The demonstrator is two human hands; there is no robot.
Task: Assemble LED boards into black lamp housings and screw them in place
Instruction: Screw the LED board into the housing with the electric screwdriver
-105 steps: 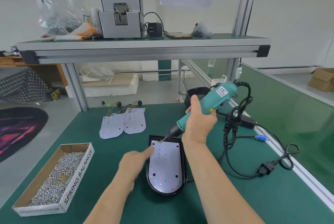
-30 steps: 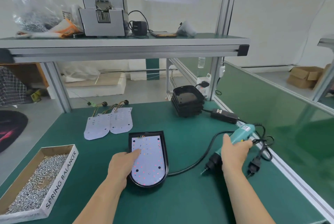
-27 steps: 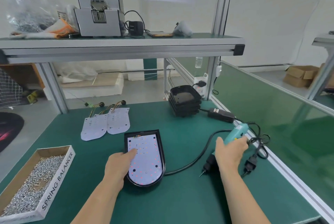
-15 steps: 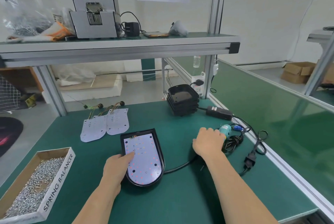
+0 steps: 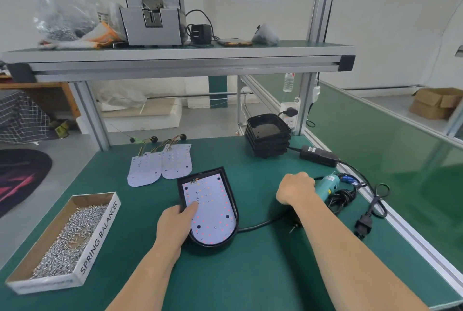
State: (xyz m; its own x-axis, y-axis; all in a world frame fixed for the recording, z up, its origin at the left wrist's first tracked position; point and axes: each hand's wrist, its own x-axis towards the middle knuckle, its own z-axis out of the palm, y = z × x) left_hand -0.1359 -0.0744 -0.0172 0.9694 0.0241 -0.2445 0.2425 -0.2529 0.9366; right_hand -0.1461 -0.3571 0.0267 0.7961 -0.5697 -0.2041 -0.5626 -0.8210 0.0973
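Observation:
A black lamp housing (image 5: 231, 200) lies in the middle of the green table with a white LED board (image 5: 213, 213) seated inside it. My left hand (image 5: 175, 223) rests on the board's left edge, fingers fairly straight. To the right, my right hand (image 5: 295, 191) grips the teal electric screwdriver (image 5: 327, 185), which lies low on the table with its bit (image 5: 292, 229) poking out under my forearm. Two spare LED boards (image 5: 160, 167) with coloured wires lie behind the housing. A stack of empty black housings (image 5: 269, 135) stands at the back right.
A cardboard box of loose screws (image 5: 70, 238) sits at the front left. A black power adapter (image 5: 319, 155), coiled cables (image 5: 343, 198) and a plug (image 5: 363, 226) lie along the table's right edge. An overhead shelf (image 5: 175, 56) carries a grey screw feeder (image 5: 152, 13) and a bag.
My right hand has lowered the screwdriver from the housing down to the table at the right and still holds it. My left hand has stayed on the LED board.

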